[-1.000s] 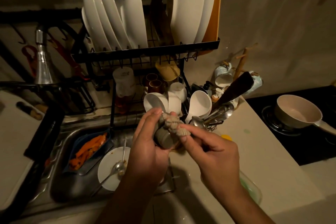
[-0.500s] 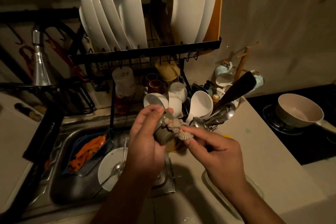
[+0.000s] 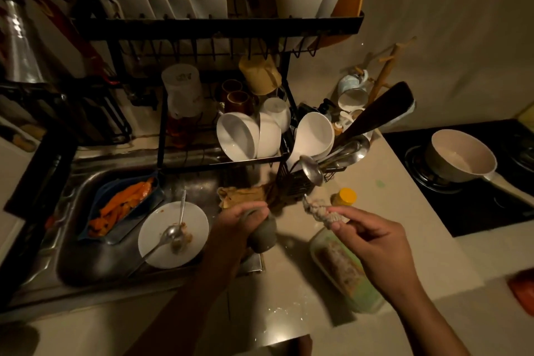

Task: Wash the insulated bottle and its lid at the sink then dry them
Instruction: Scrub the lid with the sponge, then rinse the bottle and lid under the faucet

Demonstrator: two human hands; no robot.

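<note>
item: grey-green rounded insulated bottle (image 3: pixel 264 235), left hand (image 3: pixel 235 230) curled round it | right of grip, apart: beige braided cord (image 3: pixel 319 214) pinched by right hand (image 3: pixel 372 243), probably keeping it dry | left of grip: steel sink (image 3: pixel 199 182), dirty white plate (image 3: pixel 161 228)

2 hands and 2 forearms are all that shows of the person, coming in from the bottom edge of the view. The left hand (image 3: pixel 239 222) and the right hand (image 3: pixel 372 243) are bare, and each forearm is bare from the wrist down to the frame's edge. The left forearm (image 3: pixel 185 306) sits in deep shadow, so its outline is soft and little detail can be made out. The right forearm (image 3: pixel 433 321) catches more of the dim warm light, and the knuckle ridges and finger-joint creases of its hand read clearly. The fingers are slender.
</note>
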